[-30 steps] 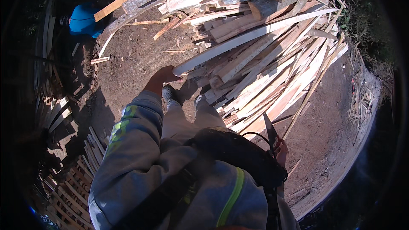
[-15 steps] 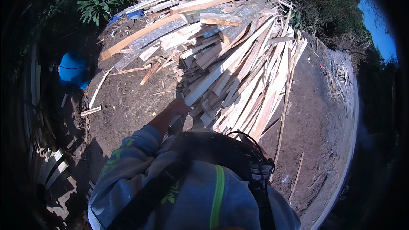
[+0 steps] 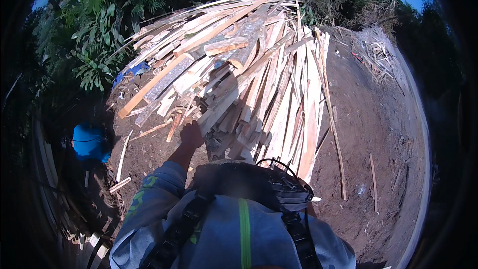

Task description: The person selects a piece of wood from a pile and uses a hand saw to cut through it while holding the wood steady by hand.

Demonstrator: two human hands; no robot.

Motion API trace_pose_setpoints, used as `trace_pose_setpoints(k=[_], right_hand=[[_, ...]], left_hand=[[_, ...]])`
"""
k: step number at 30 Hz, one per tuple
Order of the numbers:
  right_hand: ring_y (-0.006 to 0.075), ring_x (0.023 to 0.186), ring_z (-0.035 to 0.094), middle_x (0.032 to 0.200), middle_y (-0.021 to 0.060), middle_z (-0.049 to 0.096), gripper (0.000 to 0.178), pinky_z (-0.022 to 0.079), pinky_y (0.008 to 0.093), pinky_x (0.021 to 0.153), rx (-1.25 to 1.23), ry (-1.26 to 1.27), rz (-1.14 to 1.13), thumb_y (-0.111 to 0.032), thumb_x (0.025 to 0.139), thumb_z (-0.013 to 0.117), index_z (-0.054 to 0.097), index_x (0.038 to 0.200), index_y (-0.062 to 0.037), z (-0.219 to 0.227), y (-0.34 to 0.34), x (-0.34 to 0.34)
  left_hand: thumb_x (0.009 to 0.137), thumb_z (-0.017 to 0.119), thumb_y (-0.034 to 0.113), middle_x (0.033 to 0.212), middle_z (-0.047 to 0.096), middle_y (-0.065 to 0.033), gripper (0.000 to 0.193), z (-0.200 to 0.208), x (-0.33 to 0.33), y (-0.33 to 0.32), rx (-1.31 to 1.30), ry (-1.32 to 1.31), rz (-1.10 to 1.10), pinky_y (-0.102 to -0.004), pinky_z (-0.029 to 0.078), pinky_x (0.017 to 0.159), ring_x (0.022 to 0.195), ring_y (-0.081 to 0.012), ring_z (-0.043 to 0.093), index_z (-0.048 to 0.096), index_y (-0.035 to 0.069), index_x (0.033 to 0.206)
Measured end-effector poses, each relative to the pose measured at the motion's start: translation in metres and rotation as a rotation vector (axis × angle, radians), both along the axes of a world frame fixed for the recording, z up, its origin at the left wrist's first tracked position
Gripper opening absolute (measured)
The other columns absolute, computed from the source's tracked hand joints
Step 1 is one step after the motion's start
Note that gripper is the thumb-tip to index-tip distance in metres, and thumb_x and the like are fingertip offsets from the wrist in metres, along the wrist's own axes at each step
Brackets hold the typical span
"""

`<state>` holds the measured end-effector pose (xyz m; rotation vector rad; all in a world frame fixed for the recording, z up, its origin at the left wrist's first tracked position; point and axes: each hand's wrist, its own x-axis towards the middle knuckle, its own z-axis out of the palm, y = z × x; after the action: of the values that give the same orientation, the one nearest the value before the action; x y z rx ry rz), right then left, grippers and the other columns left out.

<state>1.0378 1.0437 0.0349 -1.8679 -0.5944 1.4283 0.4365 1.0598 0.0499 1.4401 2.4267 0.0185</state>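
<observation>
My left hand (image 3: 191, 135) reaches forward from a grey sleeve, its fingers curled closed at the near end of a long wooden plank (image 3: 219, 113). That plank lies slanted over the big pile of sawn timber (image 3: 303, 114), running away to the upper right. The grip's underside is hidden from me. My right hand does not show; the black bag (image 3: 239, 182) on my chest covers the area where the right forearm would be.
A thick squared beam (image 3: 152, 87) and a bark-edged slab (image 3: 167, 87) stick out left of the pile. A blue object (image 3: 90, 143) sits at the left. A thin strip (image 3: 332, 129) lies right of the pile on bare dirt. Leafy plants (image 3: 94, 65) border the back.
My view has tilted up and turned, so the pile sits further left. My left hand stays at the plank's near end, which is now in shadow.
</observation>
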Motion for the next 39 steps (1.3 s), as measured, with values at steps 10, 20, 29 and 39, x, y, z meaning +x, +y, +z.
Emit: trace_pose_setpoints(k=[10, 20, 29, 39], right_hand=[[0.0081, 0.049, 0.048, 0.074, -0.0009, 0.059, 0.047, 0.038, 0.0266, 0.042, 0.078, 0.035, 0.108, -0.008, 0.102, 0.057, 0.057, 0.147, 0.0023, -0.024, 0.139, -0.024], [0.0013, 0.076, 0.055, 0.110, 0.0031, 0.070, 0.042, 0.042, 0.0148, 0.066, 0.506, 0.164, 0.352, -0.004, 0.103, 0.060, 0.057, 0.143, 0.0050, 0.020, 0.352, -0.160], [-0.0005, 0.056, 0.037, 0.076, -0.0069, 0.054, 0.056, 0.032, 0.0166, 0.054, 0.586, 0.304, 0.712, 0.001, 0.103, 0.052, 0.048, 0.158, 0.0054, 0.099, 0.379, -0.215], [0.0003, 0.054, 0.036, 0.072, -0.0065, 0.051, 0.044, 0.028, 0.0191, 0.048, 0.574, 0.360, 0.381, -0.003, 0.108, 0.053, 0.055, 0.151, 0.0016, 0.081, 0.386, -0.244]], left_hand=[[0.075, 0.085, 0.035, 0.113, 0.073, -0.0237, 0.076, 0.035, 0.003, 0.008, -0.152, -0.136, 0.048, -0.0491, 0.062, 0.090, 0.107, -0.0386, 0.075, 0.047, -0.001, 0.131], [0.070, 0.088, 0.029, 0.106, 0.074, -0.0233, 0.073, 0.059, -0.020, 0.024, -0.206, -0.191, 0.127, -0.0514, 0.062, 0.087, 0.101, -0.0420, 0.075, 0.050, 0.002, 0.126], [0.071, 0.087, 0.034, 0.109, 0.073, -0.0231, 0.070, 0.016, 0.045, 0.014, -0.305, -0.361, 0.265, -0.0521, 0.061, 0.089, 0.102, -0.0421, 0.075, 0.052, 0.005, 0.124], [0.079, 0.076, 0.018, 0.111, 0.069, -0.0201, 0.054, 0.142, -0.009, 0.057, -0.213, 0.132, 0.118, -0.0471, 0.060, 0.090, 0.103, -0.0379, 0.073, 0.051, 0.002, 0.124]])
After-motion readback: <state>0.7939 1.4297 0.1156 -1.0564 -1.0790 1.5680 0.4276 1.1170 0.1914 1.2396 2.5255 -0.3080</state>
